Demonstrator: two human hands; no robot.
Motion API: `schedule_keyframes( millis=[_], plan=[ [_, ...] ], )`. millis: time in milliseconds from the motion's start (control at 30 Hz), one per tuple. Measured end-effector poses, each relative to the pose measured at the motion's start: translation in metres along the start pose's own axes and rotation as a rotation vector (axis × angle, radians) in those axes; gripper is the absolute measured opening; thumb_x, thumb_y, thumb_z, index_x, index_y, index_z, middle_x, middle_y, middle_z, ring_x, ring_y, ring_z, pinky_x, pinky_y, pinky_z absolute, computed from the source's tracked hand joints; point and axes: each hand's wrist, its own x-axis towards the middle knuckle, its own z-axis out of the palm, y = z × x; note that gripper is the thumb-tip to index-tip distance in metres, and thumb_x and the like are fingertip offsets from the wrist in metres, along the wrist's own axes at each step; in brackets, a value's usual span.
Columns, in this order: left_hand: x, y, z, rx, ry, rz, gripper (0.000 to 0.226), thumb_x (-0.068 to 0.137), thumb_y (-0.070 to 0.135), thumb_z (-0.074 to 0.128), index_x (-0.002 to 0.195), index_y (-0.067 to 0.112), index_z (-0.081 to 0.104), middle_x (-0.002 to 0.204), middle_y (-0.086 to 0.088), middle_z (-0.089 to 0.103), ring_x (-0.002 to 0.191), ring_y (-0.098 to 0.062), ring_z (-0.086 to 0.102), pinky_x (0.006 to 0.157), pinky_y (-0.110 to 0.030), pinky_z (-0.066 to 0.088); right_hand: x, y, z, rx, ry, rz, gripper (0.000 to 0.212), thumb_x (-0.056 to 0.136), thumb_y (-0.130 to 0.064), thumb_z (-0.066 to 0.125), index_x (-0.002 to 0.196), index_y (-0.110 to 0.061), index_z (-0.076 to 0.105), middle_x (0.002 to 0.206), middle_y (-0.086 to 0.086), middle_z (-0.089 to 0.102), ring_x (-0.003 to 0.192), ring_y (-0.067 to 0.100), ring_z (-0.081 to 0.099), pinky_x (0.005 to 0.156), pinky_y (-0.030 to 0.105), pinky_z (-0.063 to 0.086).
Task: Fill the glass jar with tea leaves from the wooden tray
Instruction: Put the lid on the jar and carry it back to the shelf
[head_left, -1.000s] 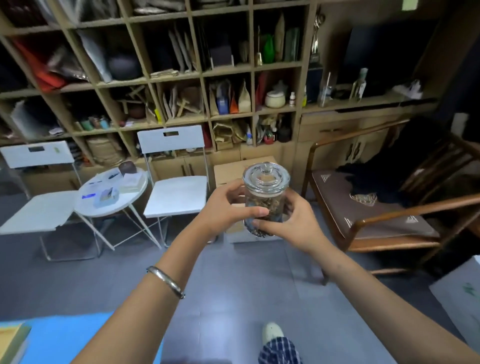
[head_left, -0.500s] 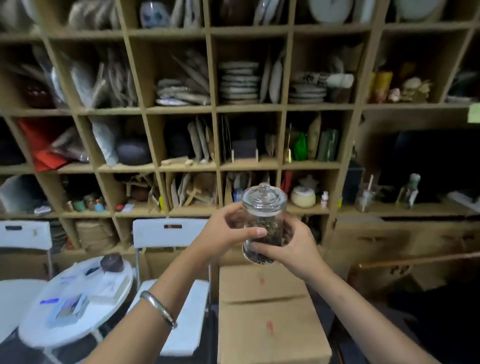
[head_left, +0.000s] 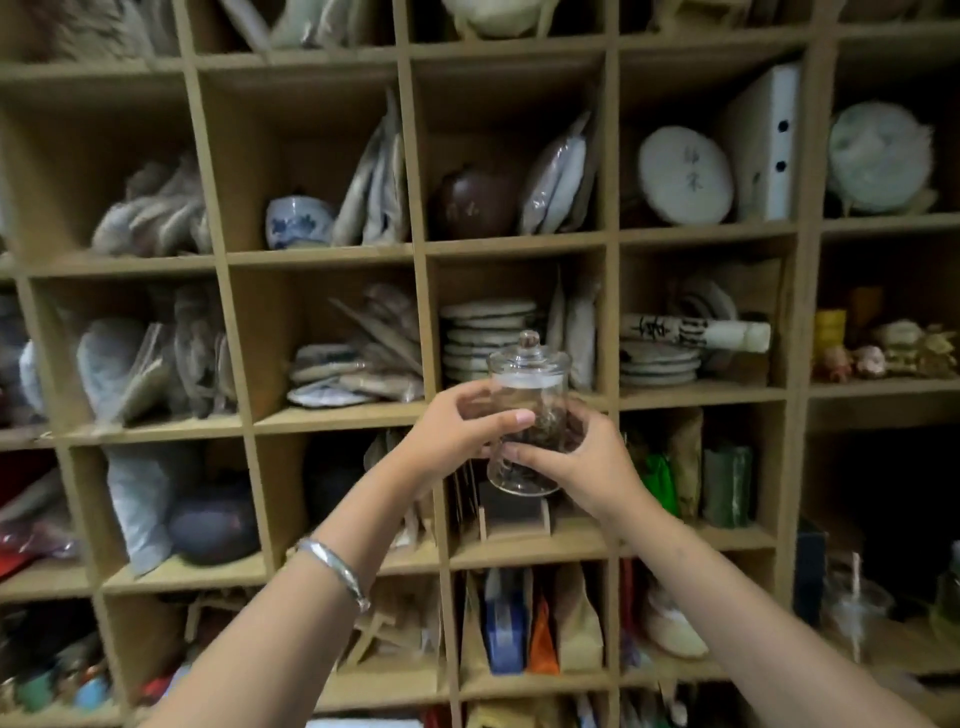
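**Filled jar raised toward the shelves**

Shelving (head_left: 613, 244) now fills the view, chairs gone; glass jar (head_left: 527, 415), lidded and holding tea leaves, is upright before it; left hand (head_left: 457, 431) and right hand (head_left: 582, 462) curl round it; filling looks done; shelving it needs a free compartment.

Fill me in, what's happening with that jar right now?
A person holds a lidded glass jar in both hands, the left hand and right hand wrapped around its sides. The jar has dark tea leaves inside and the lid is on. It is raised in front of a wooden shelf unit packed with tea cakes and bags.
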Motion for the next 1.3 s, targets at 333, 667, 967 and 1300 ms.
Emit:
schedule_keyframes(
  millis=[333,667,967,1300],
  plan=[
    [0.126,-0.009,-0.076,0.036,0.013,-0.124,0.045,0.071,0.036,0.084,0.111,0.024,0.067,0.107,-0.001,0.074,0.1,-0.016,0.071,0.086,-0.037,0.058,0.147,0.029,0.017,-0.126,-0.076,-0.049,0.064,0.05,-0.06,0.085,0.104,-0.042,0.057,0.096,-0.024,0.067,0.088,-0.013,0.061,0.062,0.003,0.046],
    [0.18,-0.063,-0.106,0.005,0.103,-0.18,0.052,0.075,0.03,0.082,0.12,0.018,0.058,0.116,-0.009,0.068,0.102,-0.019,0.07,0.086,-0.035,0.058,0.212,0.089,0.048,-0.049,-0.115,0.061,0.065,0.051,-0.056,0.086,0.106,-0.038,0.058,0.099,-0.013,0.069,0.093,0.004,0.066,0.074,0.021,0.056],
    [0.198,-0.108,-0.088,0.079,0.148,-0.21,0.076,0.065,0.052,0.079,0.13,0.024,0.053,0.117,0.006,0.067,0.106,-0.008,0.066,0.089,-0.028,0.054,0.218,0.133,0.044,0.001,-0.14,0.104,0.068,0.049,-0.054,0.089,0.109,-0.034,0.062,0.098,-0.017,0.072,0.091,0.0,0.067,0.071,0.017,0.055],
    [0.197,-0.14,-0.086,0.023,0.266,-0.229,0.036,0.085,0.041,0.068,0.116,0.03,0.055,0.108,0.004,0.071,0.097,-0.012,0.07,0.081,-0.032,0.058,0.225,0.152,0.058,-0.103,-0.133,0.117,0.065,0.043,-0.062,0.082,0.098,-0.046,0.05,0.102,-0.016,0.063,0.095,0.002,0.062,0.07,0.017,0.054]
  ],
)
